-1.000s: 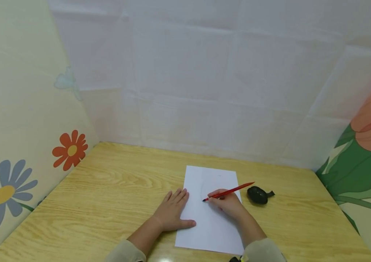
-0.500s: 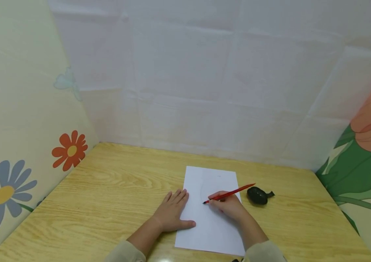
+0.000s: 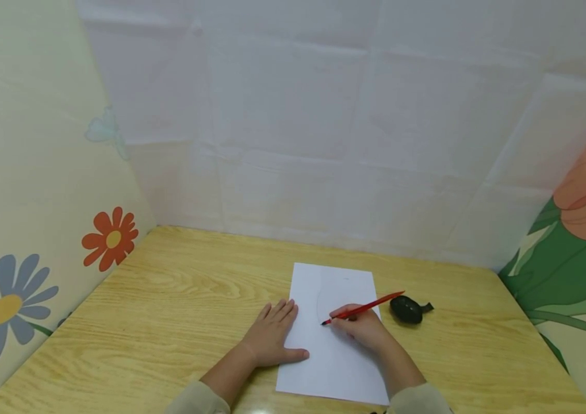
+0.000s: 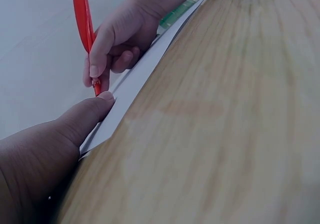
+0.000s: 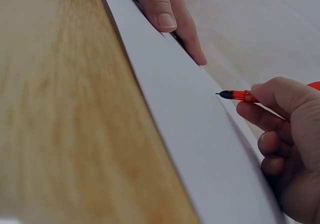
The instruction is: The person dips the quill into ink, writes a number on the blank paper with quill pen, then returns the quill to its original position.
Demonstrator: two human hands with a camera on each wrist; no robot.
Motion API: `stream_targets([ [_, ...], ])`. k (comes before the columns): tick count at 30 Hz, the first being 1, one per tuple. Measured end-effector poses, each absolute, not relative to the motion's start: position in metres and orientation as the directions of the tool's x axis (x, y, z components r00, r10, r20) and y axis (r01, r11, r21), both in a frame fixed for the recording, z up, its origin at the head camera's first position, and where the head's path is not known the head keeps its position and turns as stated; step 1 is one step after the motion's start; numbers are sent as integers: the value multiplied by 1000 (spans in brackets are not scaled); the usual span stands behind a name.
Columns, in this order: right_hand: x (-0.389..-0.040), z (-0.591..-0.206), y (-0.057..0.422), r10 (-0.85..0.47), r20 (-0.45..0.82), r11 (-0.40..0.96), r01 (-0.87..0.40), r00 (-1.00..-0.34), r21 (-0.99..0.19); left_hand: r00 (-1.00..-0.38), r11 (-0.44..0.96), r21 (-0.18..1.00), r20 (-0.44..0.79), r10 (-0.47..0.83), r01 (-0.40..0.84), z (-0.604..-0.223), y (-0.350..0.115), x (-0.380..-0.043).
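A sheet of white paper (image 3: 339,368) lies on the wooden table, with a faint curved line on it left of the pen. My right hand (image 3: 359,326) pinches a red pen (image 3: 370,304) between thumb and fingers, its dark tip down at the middle of the sheet. In the right wrist view the fine black point of the pen (image 5: 234,95) meets the paper. Flat across the sheet's left edge rests my left hand (image 3: 272,336), fingers straight and thumb spread onto the paper. The left wrist view shows the left thumb (image 4: 87,113) close before the pen.
A glossy black oval object (image 3: 406,309) with a short tab stands on the table (image 3: 184,282) just right of the paper. A white sheet covers the back wall (image 3: 293,115). Flower-printed cloth (image 3: 13,172) hangs at the left, and more at the right.
The pen tip and my right hand have slid slightly toward me down the paper, and the faint curved line shows longer behind the tip. The left hand stays in place.
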State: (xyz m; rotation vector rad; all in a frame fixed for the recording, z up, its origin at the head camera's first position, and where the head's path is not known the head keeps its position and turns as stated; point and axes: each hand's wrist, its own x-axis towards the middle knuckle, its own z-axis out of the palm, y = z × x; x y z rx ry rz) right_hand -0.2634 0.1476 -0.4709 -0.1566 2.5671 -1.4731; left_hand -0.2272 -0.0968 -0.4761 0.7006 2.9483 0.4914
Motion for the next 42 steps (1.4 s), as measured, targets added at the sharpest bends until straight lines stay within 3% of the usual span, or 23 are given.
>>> stream_targets([
  [32, -256, -470, 156, -248, -79, 521, -64, -966, -851, -890, 841, 322, 17, 455, 436, -476, -98, -227],
  [42, -251, -467, 160, -253, -119, 515, -30, -960, -857, -892, 843, 329, -4, 452, 426, -475, -98, -226],
])
